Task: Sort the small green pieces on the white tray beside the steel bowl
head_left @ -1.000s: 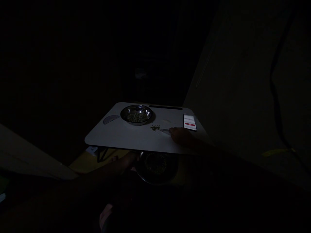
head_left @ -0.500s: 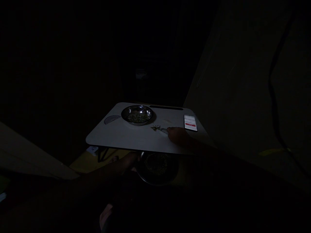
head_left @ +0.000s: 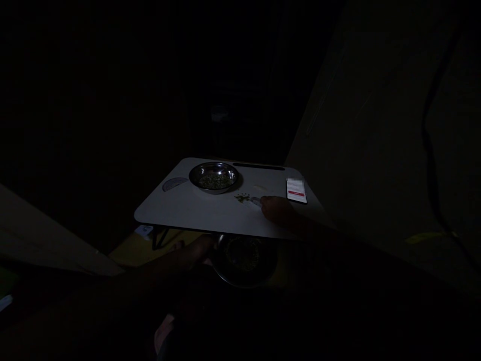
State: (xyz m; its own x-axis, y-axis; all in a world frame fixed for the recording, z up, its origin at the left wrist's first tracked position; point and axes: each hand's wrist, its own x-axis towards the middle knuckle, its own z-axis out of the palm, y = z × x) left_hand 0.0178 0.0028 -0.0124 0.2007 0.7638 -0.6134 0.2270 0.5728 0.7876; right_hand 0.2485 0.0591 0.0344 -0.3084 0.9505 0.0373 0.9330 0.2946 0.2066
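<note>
A pale sliver (head_left: 256, 201) is pinched by the right hand (head_left: 277, 209), beside green seeds (head_left: 243, 198) on the worktop (head_left: 169, 210); the shadowed left hand's (head_left: 203, 246) state cannot be told.

A dim room, lit mostly on one low white desk.

The desk (head_left: 176, 208) stands on black metal legs (head_left: 160, 238) over a yellowish floor (head_left: 131, 248). A pale wall (head_left: 376, 125) rises on the right with a black cable (head_left: 428, 140) running down it, and a pale panel (head_left: 45, 235) sits low on the left. Beyond, the room fades to near-black.
</note>
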